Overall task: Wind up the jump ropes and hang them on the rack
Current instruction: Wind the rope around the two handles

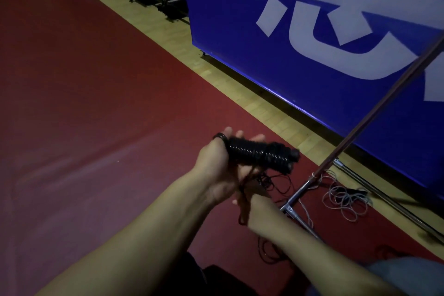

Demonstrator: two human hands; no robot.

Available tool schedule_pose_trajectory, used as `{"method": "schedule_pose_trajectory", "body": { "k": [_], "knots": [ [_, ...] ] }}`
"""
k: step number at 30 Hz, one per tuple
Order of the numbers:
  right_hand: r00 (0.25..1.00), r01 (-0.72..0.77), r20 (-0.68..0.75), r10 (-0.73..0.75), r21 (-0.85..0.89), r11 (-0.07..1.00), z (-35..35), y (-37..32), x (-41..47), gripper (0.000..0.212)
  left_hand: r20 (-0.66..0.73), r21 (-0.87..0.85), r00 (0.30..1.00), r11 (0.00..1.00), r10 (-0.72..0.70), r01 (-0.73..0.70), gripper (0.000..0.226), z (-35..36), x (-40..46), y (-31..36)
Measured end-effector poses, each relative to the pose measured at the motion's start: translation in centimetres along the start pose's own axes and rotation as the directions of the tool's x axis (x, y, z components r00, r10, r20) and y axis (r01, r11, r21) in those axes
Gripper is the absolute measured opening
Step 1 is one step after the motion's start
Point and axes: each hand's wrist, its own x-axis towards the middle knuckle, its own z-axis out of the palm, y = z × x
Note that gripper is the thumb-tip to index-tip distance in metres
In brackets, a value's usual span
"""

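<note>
One black jump rope (262,154), wound round its paired handles, is gripped in the left hand (216,170) and held level so the coils cannot slip off. Its loose tail is apparently pinched by the right hand (249,209), fingers hidden. More ropes (346,197) lie beside the rack (310,182) foot, judged awaiting winding.

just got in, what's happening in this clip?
A person is winding up a black jump rope. The left hand holds the handles, already wrapped in coils of cord, while the right hand sits just below, blurred, apparently gripping the trailing cord. More loose ropes lie on the red floor: a black one under the hands and a pale one by the metal rack base. Nothing hangs on the visible part of the rack.
</note>
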Motion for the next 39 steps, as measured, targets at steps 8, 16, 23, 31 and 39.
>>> {"method": "schedule_pose_trajectory", "body": {
  "k": [8, 16, 23, 31, 39],
  "knots": [
    [0.954, -0.008, -0.294, 0.054, 0.154, 0.988, -7.2, 3.0, 2.3, 0.024, 0.044, 0.561, 0.991, 0.818, 0.126, -0.129, 0.027, -0.6, -0.9, -0.6],
    [0.964, 0.005, -0.244, -0.106, -0.381, 0.925, -11.7, 0.4, 0.0, 0.021, -0.056, 0.914, 0.968, 0.404, 0.243, -0.048, 0.039, -2.2, 0.4, -0.6],
    [0.977, 0.197, -0.087, -0.196, 0.001, 0.98, -7.6, -3.9, -5.0, 0.016, -0.19, 0.667, 0.912, 0.729, 0.364, -0.153, 0.033, -1.9, 3.9, -2.1],
    [0.997, 0.064, -0.067, -0.036, 0.485, 0.872, -2.9, -2.7, -5.1, 0.021, -0.17, 0.423, 0.966, 0.9, 0.196, -0.109, 0.033, -0.6, 3.3, -1.9],
    [0.999, 0.018, 0.01, -0.045, 0.817, 0.576, -0.9, -3.9, -4.8, 0.017, -0.002, 0.532, 0.959, 0.812, 0.284, -0.24, 0.039, 0.5, 2.0, -1.2]
  ]
}}
